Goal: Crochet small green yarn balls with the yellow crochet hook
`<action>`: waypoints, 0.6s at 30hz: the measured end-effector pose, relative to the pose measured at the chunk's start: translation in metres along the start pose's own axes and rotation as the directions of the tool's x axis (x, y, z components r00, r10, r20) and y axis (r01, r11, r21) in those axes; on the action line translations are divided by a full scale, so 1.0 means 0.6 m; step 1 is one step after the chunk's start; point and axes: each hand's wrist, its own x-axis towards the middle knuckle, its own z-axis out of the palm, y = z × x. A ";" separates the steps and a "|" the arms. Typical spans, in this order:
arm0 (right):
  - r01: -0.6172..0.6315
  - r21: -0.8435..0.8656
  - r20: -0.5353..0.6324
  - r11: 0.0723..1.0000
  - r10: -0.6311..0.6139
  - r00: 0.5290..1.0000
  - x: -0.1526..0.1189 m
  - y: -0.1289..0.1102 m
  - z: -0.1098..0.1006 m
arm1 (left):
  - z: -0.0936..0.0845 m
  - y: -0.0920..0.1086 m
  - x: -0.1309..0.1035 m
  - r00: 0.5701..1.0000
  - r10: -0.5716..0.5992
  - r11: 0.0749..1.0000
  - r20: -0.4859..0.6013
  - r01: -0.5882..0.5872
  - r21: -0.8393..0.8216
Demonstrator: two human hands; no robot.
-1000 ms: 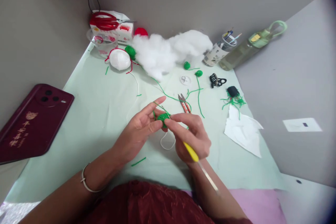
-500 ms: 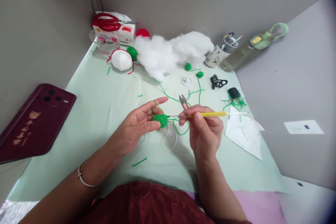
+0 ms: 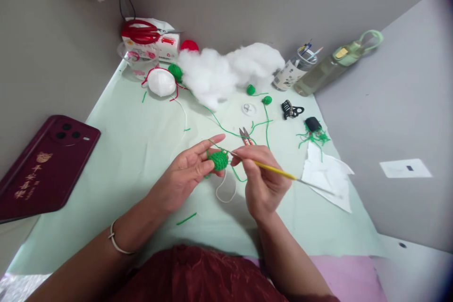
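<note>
A small rounded green crochet piece (image 3: 218,161) is pinched between the thumb and fingers of my left hand (image 3: 189,167). Green yarn runs over that hand's raised index finger. My right hand (image 3: 264,177) grips a crochet hook with a yellow handle (image 3: 274,170), slanting down to the right. The hook's tip meets the top right edge of the green piece, where yarn loops around it. Beneath the work, a loop of white yarn (image 3: 226,198) lies on the table. Small snips (image 3: 245,136) rest just beyond my right hand.
White stuffing (image 3: 226,73) is heaped at the back, beside a white yarn ball (image 3: 161,82) and red scissors (image 3: 145,32) on a tissue pack. A pen cup (image 3: 292,71) and bottle (image 3: 329,68) stand back right. A maroon phone (image 3: 53,165) is at left; torn white paper (image 3: 325,177) lies right.
My right hand has moved slightly left, tilting the hook from nearly level to slanted, its tip now higher at the piece's edge. My left hand still holds the green piece.
</note>
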 end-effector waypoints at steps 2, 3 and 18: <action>-0.117 0.157 -0.026 0.981 0.123 0.992 0.012 0.000 -0.008 | -0.003 0.006 0.001 1.000 0.000 1.000 -0.016 0.000 0.013; -0.175 0.227 -0.036 0.958 0.188 0.982 0.016 0.001 -0.011 | -0.005 0.008 0.001 1.000 -0.001 1.000 -0.014 0.001 0.018; -0.312 0.215 0.188 0.925 0.274 0.943 0.016 0.007 -0.007 | -0.005 -0.002 -0.001 0.998 0.039 0.958 -0.049 -0.023 0.287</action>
